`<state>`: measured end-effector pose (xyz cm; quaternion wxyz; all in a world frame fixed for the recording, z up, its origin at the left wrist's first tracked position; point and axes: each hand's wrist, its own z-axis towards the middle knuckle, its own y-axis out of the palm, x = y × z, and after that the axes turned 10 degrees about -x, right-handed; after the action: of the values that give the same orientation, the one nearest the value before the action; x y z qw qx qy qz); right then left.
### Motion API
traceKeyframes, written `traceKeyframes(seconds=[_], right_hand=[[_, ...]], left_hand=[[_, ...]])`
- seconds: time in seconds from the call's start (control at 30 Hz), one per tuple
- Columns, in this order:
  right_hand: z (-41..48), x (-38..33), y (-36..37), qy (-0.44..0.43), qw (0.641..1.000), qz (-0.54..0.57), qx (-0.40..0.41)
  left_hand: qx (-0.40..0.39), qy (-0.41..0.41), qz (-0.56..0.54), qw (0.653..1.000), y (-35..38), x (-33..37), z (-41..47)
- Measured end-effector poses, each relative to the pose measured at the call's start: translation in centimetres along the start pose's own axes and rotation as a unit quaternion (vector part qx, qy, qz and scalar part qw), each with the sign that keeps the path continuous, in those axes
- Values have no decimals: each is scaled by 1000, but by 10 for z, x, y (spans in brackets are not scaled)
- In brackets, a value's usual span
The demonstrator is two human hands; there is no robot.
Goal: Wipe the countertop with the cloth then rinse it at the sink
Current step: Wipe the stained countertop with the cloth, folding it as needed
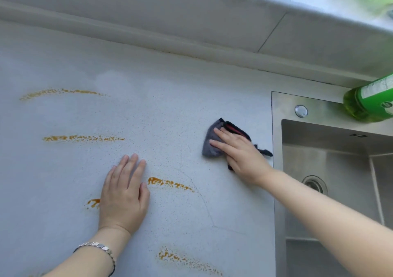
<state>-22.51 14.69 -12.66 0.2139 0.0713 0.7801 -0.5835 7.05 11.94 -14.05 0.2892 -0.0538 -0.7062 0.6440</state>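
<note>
A grey cloth (209, 144) with a black and red edge lies bunched on the pale grey countertop (161, 111), close to the sink's left rim. My right hand (240, 155) presses flat on top of the cloth, fingers pointing left. My left hand (124, 193) rests palm down on the counter, fingers together, holding nothing. Several orange-brown smears streak the counter, the nearest smear (170, 183) just right of my left thumb. The steel sink (276, 128) is at the right, its drain (314, 184) partly behind my right forearm.
A green bottle of dish liquid (370, 102) lies at the sink's back rim. A round steel cap (301, 111) sits in the sink deck. A raised ledge (191, 49) runs along the back of the counter, with a sill above it.
</note>
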Motion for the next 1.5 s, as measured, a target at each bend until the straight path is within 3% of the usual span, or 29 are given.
traceKeyframes(seconds=[0.07, 0.13, 0.2, 0.27, 0.37, 0.43, 0.5, 0.57, 0.63, 0.7, 0.77, 0.9, 0.97, 1.03, 1.1, 1.2, 1.27, 1.33, 1.43, 1.5], right_hand=[[5, 35, -21, 107, 993, 16, 50], [23, 51, -31, 255, 956, 70, 126], [31, 27, -18, 316, 932, 94, 152], [6, -12, 14, 270, 946, 87, 154], [-77, -64, 66, 154, 983, 47, 89], [-117, -72, 71, 100, 994, 40, 35], [-115, -51, 55, 96, 994, 40, 31], [-78, -29, 33, 195, 974, 55, 100], [-31, -19, 10, 359, 916, 84, 156], [3, -31, 7, 447, 868, 98, 194], [24, -67, 23, 420, 877, 118, 202], [34, -165, 78, 184, 968, 105, 135], [19, -163, 76, 86, 990, 86, 74], [-1, -128, 60, 79, 992, 77, 62], [-23, -90, 42, 208, 966, 95, 118], [-23, -68, 26, 425, 876, 129, 189], [13, -89, 29, 488, 838, 121, 211], [52, -134, 42, 431, 870, 130, 201], [60, -210, 88, 209, 959, 139, 135], [34, -210, 95, 99, 986, 112, 74]], left_hand=[[2, 1, 1, 1000, 1, -1, 1], [3, 2, 4, 1000, 2, -1, 0], [3, 1, 6, 1000, 2, -1, -1], [2, 0, 3, 1000, 2, -1, -1], [4, -1, 1, 1000, 1, 0, 0], [3, -3, 2, 1000, 0, 1, 0], [-6, -7, 3, 1000, -2, 1, 0], [-23, -10, 10, 1000, -3, 2, 0], [-45, -4, 20, 999, -7, 3, 0], [-53, 14, 15, 998, -19, -3, 0], [-33, 20, 8, 999, -35, -21, -5], [6, -115, -5, 993, -64, -77, -29], [-16, -161, -4, 987, -69, -100, -37], [-42, -155, 1, 987, -66, -116, -40], [-52, -130, 3, 990, -61, -127, -41], [-32, -109, -7, 993, -54, -135, -42], [-13, -94, -11, 995, -51, -138, -43], [-3, -85, -12, 996, -49, -140, -43], [4, -84, -9, 996, -47, -141, -44], [10, -78, -6, 997, -48, -142, -44]])
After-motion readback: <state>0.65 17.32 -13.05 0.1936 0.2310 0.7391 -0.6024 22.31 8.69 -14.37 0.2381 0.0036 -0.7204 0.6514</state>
